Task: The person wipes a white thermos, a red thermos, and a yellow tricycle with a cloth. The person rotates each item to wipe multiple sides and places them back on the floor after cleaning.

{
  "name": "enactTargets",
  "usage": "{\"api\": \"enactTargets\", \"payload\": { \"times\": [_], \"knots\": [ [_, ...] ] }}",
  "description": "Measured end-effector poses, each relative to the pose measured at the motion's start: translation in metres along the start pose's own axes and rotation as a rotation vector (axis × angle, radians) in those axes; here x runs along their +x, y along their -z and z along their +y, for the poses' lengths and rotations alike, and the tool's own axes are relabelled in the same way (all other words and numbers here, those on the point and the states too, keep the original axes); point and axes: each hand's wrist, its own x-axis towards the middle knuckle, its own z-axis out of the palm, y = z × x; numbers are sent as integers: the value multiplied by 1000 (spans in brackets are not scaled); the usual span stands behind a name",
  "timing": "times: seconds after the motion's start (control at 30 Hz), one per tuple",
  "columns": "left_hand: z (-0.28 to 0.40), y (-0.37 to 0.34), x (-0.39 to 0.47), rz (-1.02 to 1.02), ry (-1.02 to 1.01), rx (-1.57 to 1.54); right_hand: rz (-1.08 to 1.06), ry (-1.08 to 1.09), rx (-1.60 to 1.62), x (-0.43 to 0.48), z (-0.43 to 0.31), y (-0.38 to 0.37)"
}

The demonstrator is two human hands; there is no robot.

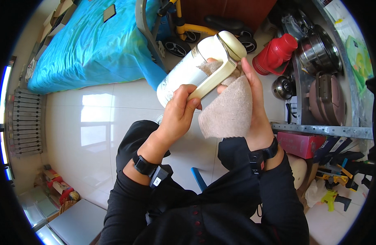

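Observation:
A cream-and-white vacuum jug (188,69) with a lid and a long side handle is held tilted in front of me, its lid towards the upper right. My left hand (180,111) grips the lower end of the handle. A beige cloth (229,111) is in my right hand (255,95); part of it is tucked between the handle and the jug's body, and the rest hangs down below. Some fingers of my right hand are hidden behind the handle and cloth.
A red thermos flask (275,53) stands on the tiled floor (93,131) to the right, beside a metal shelf (319,130) with steel pots (318,50). A blue-covered bed (96,46) is at upper left. A yellow wheeled vehicle (197,29) stands behind the jug.

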Motion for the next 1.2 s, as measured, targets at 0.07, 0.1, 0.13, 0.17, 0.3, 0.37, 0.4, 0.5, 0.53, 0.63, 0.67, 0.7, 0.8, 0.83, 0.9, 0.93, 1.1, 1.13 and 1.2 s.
{"api": "enactTargets", "payload": {
  "times": [0.07, 0.1, 0.13, 0.17, 0.3, 0.37, 0.4, 0.5, 0.53, 0.63, 0.67, 0.7, 0.8, 0.83, 0.9, 0.93, 1.1, 1.13, 1.2],
  "knots": [
    [-2, 2, 0, -7, -98, 83, -110, 88, -18, -2, 2, 1],
    [-3, 3, 0, 0, -184, 162, -41, 81, -56, 0, 3, 3],
    [-5, 4, 1, 7, -269, 240, -85, 20, 25, 5, 4, 5],
    [-7, 5, 2, 14, -355, 318, -61, -33, 82, 6, 5, 8],
    [-12, 6, 6, 84, -423, 399, 47, 78, -44, 10, 12, 16],
    [-15, 7, 8, 88, -388, 391, 149, 65, -38, 10, 12, 16],
    [-16, 8, 9, 89, -374, 393, 160, 43, 6, 9, 12, 16],
    [-17, 9, 12, 69, -438, 443, 87, 34, 47, 8, 6, 15],
    [-17, 10, 12, 56, -473, 467, 37, 11, 53, 8, 4, 15],
    [-15, 13, 12, 24, -511, 494, -19, 3, 57, 4, 3, 15],
    [-14, 14, 11, 12, -519, 495, -39, 4, 77, 2, 4, 15],
    [-14, 14, 10, -5, -517, 497, -112, 1, 112, 1, 4, 15],
    [-14, 13, 7, -20, -532, 465, -32, 0, 122, 0, 6, 14],
    [-15, 12, 6, -17, -539, 450, -19, -7, 138, 1, 6, 14],
    [-17, 10, 7, -24, -523, 428, 61, -21, 169, 2, 5, 13],
    [-17, 10, 6, -38, -503, 419, 7, -32, 177, 3, 5, 13],
    [-15, 8, 10, -139, -370, 527, 6, 4, 73, 6, 1, 22],
    [-13, 8, 11, -155, -351, 558, 101, 19, 22, 8, -1, 27],
    [-11, 10, 15, 53, -286, 423, 73, 62, -55, 20, -1, 41]
  ]
}}
